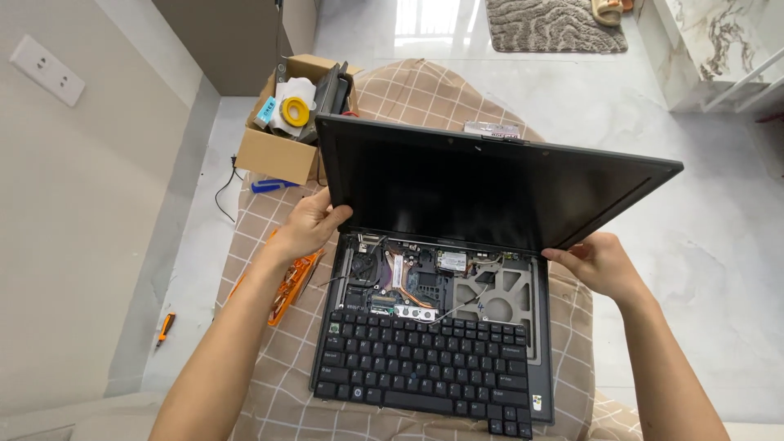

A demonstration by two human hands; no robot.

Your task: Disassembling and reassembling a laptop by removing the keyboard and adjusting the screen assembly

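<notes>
Head view, laptop lid [490, 192] (half raised), both hands' fingers [333, 219] closed on its side edges

view: one only, head-worn, so nothing is shared with a second view
position: above and just behind the laptop [433, 327], at the person's own end
facing: steeply down and forward, over both forearms
nearness: close; keyboard [425, 371] fills the lower middle
far edge: cardboard box [282, 135], rug [551, 24] on pale floor
left edge: wall with socket [46, 69]
bottom edge: cuts both forearms
</notes>
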